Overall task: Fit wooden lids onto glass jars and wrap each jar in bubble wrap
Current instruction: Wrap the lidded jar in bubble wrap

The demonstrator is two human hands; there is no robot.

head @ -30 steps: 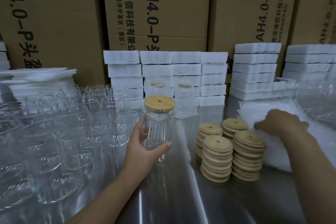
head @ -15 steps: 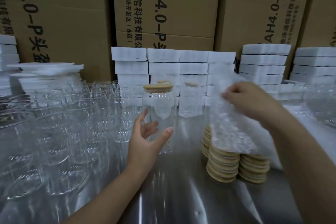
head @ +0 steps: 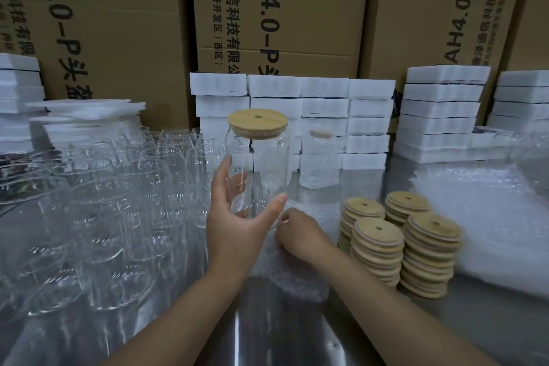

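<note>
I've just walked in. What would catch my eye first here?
The lidded glass jar at the centre, held by the left hand, while the right hand pinches a bubble wrap sheet at its base. Next, stacked wooden lids on the right and crowded empty jars on the left.

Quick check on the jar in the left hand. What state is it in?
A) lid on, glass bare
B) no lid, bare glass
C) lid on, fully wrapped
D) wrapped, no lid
A: the wooden lid sits on the mouth of the jar held in the left hand. Its glass sides are bare, and the right hand holds the bubble wrap down at the jar's base.
</note>
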